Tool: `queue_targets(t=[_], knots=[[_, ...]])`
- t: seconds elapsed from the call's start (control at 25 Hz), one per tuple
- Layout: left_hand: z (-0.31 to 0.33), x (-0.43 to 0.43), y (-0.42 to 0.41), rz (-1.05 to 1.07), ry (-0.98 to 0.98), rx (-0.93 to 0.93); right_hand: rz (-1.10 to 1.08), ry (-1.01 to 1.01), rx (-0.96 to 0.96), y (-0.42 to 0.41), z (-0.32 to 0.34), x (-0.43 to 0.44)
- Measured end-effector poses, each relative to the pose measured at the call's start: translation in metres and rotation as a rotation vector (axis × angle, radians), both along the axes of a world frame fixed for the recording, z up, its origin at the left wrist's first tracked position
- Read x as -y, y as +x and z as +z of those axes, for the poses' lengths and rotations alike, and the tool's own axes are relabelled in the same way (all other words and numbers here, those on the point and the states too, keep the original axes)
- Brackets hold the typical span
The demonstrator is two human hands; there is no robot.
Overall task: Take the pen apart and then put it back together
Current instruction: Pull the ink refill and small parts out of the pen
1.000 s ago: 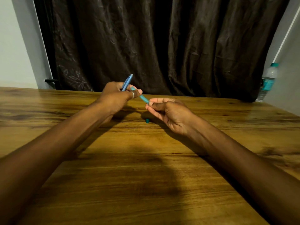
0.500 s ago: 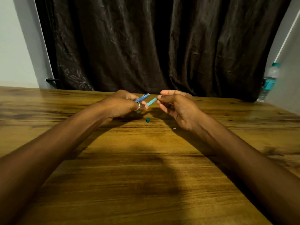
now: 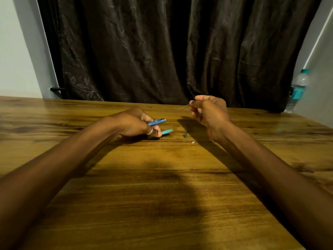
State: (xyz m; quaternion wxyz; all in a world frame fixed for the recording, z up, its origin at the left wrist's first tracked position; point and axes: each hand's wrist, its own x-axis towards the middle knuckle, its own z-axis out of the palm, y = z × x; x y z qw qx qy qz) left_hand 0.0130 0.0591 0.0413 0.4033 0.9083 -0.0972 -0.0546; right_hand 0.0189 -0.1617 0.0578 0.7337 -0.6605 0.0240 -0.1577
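My left hand (image 3: 134, 124) rests low on the wooden table (image 3: 162, 195) and grips two pen parts: a blue piece (image 3: 157, 121) sticking out to the right and a teal barrel piece (image 3: 167, 132) just below it. My right hand (image 3: 209, 110) is raised to the right, its fingers pinched on a thin refill (image 3: 182, 107) that points down-left. Between the hands a small dark pen part (image 3: 185, 135) and a tiny pale piece (image 3: 192, 142) lie on the table.
A dark curtain (image 3: 162, 51) hangs behind the table's far edge. A plastic water bottle (image 3: 297, 89) with a teal label stands at the far right by the wall.
My right hand has pulled away to the right and upward, drawing the thin refill out. My left hand has sunk toward the table with the blue and teal pieces.
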Motion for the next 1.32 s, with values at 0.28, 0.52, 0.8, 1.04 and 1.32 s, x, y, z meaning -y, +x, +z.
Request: queue_targets(t=[0.28, 0.52, 0.8, 1.04, 1.32], knots=[[-0.004, 0.007, -0.001, -0.001, 0.163, 0.047, 0.044, -0.019, 0.000, -0.003, 0.001, -0.005], [0.001, 0.006, -0.004, 0.001, 0.159, 0.025, 0.069, -0.021, 0.001, -0.006, 0.002, -0.007], [0.003, 0.002, 0.002, -0.041, -0.037, 0.090, 0.049, -0.003, 0.014, -0.006, 0.003, -0.003], [0.004, 0.001, 0.002, -0.035, -0.210, 0.084, 0.045, 0.015, 0.029, -0.002, 0.004, -0.003], [0.008, 0.004, -0.004, -0.088, -0.378, 0.073, 0.117, 0.068, 0.116, -0.002, 0.007, -0.006]])
